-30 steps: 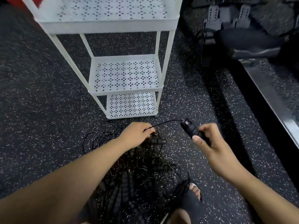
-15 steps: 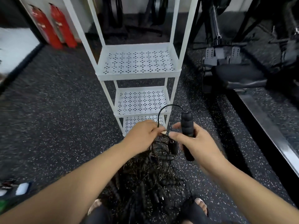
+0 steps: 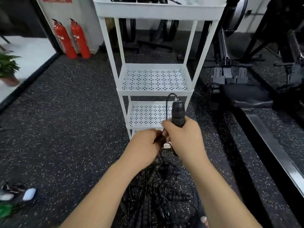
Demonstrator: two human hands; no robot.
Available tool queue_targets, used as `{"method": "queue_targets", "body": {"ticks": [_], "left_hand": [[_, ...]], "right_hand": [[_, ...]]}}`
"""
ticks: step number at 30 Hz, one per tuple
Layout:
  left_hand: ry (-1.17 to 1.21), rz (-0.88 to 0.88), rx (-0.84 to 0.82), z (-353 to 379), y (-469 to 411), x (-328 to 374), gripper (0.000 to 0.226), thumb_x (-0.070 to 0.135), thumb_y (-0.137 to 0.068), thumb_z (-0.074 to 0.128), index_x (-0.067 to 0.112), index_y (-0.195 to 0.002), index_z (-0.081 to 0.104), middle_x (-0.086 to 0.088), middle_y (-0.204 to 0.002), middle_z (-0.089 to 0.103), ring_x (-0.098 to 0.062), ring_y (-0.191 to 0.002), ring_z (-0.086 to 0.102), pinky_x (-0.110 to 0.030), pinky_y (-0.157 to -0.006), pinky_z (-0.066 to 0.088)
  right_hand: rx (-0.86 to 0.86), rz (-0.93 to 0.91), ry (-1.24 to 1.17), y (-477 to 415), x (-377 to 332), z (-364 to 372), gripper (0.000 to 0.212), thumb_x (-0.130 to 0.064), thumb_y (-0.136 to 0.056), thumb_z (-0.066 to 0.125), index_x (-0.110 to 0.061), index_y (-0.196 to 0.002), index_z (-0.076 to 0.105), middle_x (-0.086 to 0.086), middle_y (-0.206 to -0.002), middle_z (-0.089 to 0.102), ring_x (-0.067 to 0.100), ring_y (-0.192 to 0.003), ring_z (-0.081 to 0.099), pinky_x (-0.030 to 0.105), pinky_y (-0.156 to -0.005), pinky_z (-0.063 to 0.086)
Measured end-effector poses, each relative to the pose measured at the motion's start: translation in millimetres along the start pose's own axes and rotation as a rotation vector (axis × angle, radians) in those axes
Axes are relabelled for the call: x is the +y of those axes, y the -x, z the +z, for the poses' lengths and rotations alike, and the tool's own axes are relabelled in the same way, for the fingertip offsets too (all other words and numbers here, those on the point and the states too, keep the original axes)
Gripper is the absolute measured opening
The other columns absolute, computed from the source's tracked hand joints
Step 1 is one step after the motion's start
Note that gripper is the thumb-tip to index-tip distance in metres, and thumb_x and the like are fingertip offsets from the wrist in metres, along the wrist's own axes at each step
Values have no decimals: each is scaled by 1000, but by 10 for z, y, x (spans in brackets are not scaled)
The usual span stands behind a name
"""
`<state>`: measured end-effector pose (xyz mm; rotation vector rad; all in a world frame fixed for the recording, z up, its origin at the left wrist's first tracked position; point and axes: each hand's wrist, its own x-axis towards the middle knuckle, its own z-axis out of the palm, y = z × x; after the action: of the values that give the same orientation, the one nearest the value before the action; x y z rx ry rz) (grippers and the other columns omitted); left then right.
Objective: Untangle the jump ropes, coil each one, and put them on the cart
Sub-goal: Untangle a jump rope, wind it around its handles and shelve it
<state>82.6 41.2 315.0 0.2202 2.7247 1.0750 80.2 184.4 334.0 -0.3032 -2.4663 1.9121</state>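
Black ribbed handle (image 3: 178, 115) is gripped upright by right hand (image 3: 184, 139). Thin cord (image 3: 169, 98) is looped off its top and pinched lower down by left hand (image 3: 143, 145). Both hands are held close together above tangled jump ropes (image 3: 158, 186) on speckled floor (image 3: 74, 129). White tiered cart (image 3: 154, 92) is seen just behind, with two red fire extinguishers (image 3: 72, 38) back left.

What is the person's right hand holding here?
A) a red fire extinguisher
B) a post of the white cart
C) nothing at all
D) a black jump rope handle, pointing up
D: the right hand is curled round a black jump rope handle that sticks up in front of the white cart, while the left hand pinches its cord.
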Motion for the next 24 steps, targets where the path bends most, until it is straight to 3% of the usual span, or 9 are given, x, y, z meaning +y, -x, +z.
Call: {"method": "queue_targets", "body": {"ticks": [3, 6, 10, 13, 17, 20, 23, 24], "left_hand": [[7, 35, -14, -34, -40, -88, 16, 29, -107, 59, 32, -103, 74, 8, -92, 75, -14, -84, 69, -42, -80, 57], [-15, 81, -27, -31, -88, -154, 27, 43, -108, 58, 34, -84, 66, 9, -80, 69, -10, -76, 65, -41, -76, 56], [-48, 100, -47, 1, -113, -151, 34, 47, -108, 58, 39, -75, 57, 12, -73, 66, -7, -70, 62, -37, -73, 56], [-20, 117, -20, -32, -145, -105, 39, 38, -109, 58, 50, -72, 56, 15, -69, 64, -6, -67, 62, -40, -70, 56], [1, 128, 7, -135, -184, -8, 24, 29, -111, 52, 42, -100, 69, 15, -80, 70, -4, -69, 65, -33, -65, 52], [-72, 160, 32, -235, -141, 54, 42, 15, -107, 47, 44, -77, 53, 25, -74, 63, 3, -68, 57, -15, -58, 36], [-104, 160, 15, -271, -104, 26, 30, 12, -105, 46, 33, -91, 63, 13, -87, 68, -5, -80, 60, -14, -66, 43], [-116, 152, -1, -279, -90, 13, 27, 11, -103, 45, 27, -99, 66, 9, -93, 70, -10, -81, 63, -25, -73, 53]], "right_hand": [[-23, -30, -103, 75, -99, -85, 16, -16, -91, 75, -14, -75, 71, 8, -69, 74, 19, -61, 60, 42, -65, 50], [64, -59, -279, 124, -196, -197, 20, -14, -92, 78, -19, -74, 71, 9, -69, 72, 21, -61, 58, 43, -64, 47], [152, -30, -537, 141, -237, -255, 25, -10, -95, 76, -23, -75, 66, 7, -66, 63, 20, -60, 54, 32, -57, 44], [145, 4, -670, 105, -187, -271, 26, -14, -97, 74, -26, -75, 65, 4, -68, 57, 20, -63, 51, 33, -61, 43], [-59, 41, -442, 86, -51, -194, 10, -25, -85, 86, -22, -89, 77, 8, -70, 63, 20, -60, 53, 36, -63, 43], [-25, -1, -256, 144, -13, -86, 10, -24, -89, 86, -26, -95, 77, 8, -74, 74, 18, -60, 61, 38, -64, 51], [24, -57, -219, 165, -20, -46, 11, -24, -89, 86, -28, -89, 77, -1, -67, 71, 12, -58, 61, 24, -57, 48], [20, -78, -217, 167, -25, -28, 11, -23, -88, 87, -29, -87, 78, -5, -64, 69, 9, -58, 61, 20, -56, 46]]}}
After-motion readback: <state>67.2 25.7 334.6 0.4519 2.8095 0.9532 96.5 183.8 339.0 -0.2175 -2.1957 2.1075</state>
